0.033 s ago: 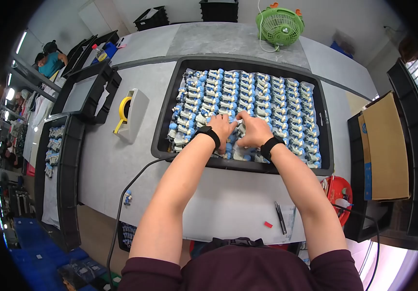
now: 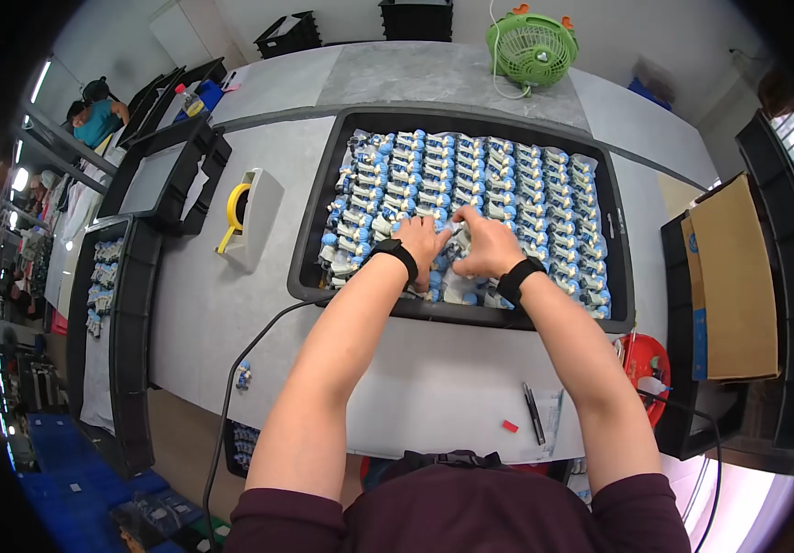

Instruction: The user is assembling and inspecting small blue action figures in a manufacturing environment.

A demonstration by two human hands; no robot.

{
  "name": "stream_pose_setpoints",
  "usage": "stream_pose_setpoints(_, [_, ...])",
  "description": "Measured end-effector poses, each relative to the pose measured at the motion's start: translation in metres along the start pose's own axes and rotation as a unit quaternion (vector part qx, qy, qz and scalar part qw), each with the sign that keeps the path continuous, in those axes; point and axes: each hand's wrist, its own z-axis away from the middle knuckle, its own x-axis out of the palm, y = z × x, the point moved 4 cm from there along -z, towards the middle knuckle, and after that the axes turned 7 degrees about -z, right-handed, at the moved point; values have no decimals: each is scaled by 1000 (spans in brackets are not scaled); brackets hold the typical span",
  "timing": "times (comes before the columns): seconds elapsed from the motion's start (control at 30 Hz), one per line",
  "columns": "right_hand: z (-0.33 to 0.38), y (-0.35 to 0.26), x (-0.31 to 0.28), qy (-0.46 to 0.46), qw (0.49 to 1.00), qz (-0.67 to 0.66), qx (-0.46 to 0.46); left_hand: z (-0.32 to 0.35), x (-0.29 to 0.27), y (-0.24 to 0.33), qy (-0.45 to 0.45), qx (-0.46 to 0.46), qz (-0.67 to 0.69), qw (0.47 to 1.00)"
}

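Note:
A large black tray [image 2: 623,267] holds several rows of small blue-and-white figurines [image 2: 435,173] lying on thin translucent sheeting. Both my hands are inside its front middle part. My left hand [image 2: 421,243] curls down among the figurines, its fingertips meeting a pale figurine [image 2: 453,247] in the gap between the hands. From the other side my right hand [image 2: 489,245] bends its thumb and index finger around that same figurine. Part of the figurine and some of my fingertips are hidden. A black band is on each wrist.
A tape dispenser [image 2: 254,221] with yellow tape stands left of the tray. Black bins [image 2: 120,369] flank the table's left. A green fan [image 2: 533,51] is at the back, a cardboard box [image 2: 733,281] at right. A pen [image 2: 533,415] and a loose figurine [image 2: 244,375] lie in front.
My right hand has shifted very slightly to the right and away from me. My left hand and the tray have stayed in place.

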Motion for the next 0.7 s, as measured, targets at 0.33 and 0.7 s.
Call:
stream_pose_setpoints(0.33, [132, -50, 7, -161, 962, -190, -113, 8, 4, -6, 1, 6, 15, 1000])
stream_pose_setpoints(0.7, [157, -30, 92, -96, 966, 30, -238, -9, 13, -5, -43, 6, -43, 998])
